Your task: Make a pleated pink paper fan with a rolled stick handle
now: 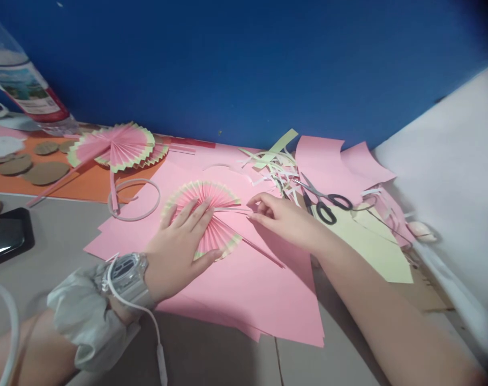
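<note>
A pleated pink paper fan with a pale yellow rim [211, 199] lies on a stack of pink paper sheets [263, 289]. My left hand [179, 244] presses flat on the fan, fingers spread. My right hand [279, 217] pinches the thin pink strip [263, 252] that runs out from the fan's centre toward the lower right.
More finished pink fans [115, 145] lie on an orange sheet [87, 182] at the back left, beside brown card discs [46, 172]. Black-handled scissors [324, 201] and paper scraps [271, 161] lie behind my right hand, on pale yellow paper [372, 246]. A phone [5, 236] and bottle [27, 86] sit left. A blue wall [244, 64] is behind.
</note>
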Motion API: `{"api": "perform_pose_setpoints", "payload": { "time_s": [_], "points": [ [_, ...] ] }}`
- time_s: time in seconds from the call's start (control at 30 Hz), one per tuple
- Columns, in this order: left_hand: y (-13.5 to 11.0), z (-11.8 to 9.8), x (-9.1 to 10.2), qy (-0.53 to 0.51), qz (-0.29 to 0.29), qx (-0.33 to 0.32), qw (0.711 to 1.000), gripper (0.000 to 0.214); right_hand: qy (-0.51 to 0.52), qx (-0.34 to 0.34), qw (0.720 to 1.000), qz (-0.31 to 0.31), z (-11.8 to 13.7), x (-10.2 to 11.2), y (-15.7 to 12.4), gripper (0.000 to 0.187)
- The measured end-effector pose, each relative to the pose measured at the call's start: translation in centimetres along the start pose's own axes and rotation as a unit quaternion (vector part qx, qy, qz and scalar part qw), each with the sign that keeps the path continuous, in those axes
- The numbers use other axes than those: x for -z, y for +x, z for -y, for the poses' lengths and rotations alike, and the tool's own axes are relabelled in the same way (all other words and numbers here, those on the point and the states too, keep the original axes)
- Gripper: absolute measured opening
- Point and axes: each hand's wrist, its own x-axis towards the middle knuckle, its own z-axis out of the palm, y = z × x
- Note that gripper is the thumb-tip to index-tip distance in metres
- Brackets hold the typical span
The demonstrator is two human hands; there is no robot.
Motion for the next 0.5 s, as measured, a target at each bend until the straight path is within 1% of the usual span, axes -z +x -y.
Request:
{"api": "perform_pose_setpoints", "payload": {
  "time_s": [0.1,0.2,0.3,0.4,0.47,0.5],
  "points": [
    [0.0,0.0,0.0,0.003,0.002,0.005,1.0,0.068,-0.023,-0.024,0.999,0.018,-0.8,1.3,0.1,0.023],
    [0.0,0.0,0.0,0.002,0.003,0.006,1.0,0.068,-0.028,-0.029,0.999,0.026,-1.1,1.6,0.0,0.019],
    [0.0,0.0,-0.1,0.0,-0.001,0.003,1.0,0.068,-0.043,-0.014,0.999,0.01,-0.4,0.8,-0.3,0.017],
    [0.0,0.0,-0.2,-0.006,-0.011,0.001,1.0,0.069,-0.081,0.019,0.997,-0.005,0.9,0.0,-0.6,0.019],
    [-0.1,0.0,-0.3,-0.012,-0.021,-0.001,1.0,0.071,-0.111,0.024,0.993,0.01,1.1,0.6,-0.8,0.02],
    [-0.1,0.0,-0.3,-0.015,-0.025,-0.002,1.0,0.072,-0.126,0.01,0.992,0.015,1.0,1.3,-0.9,0.019]
  ]
}}
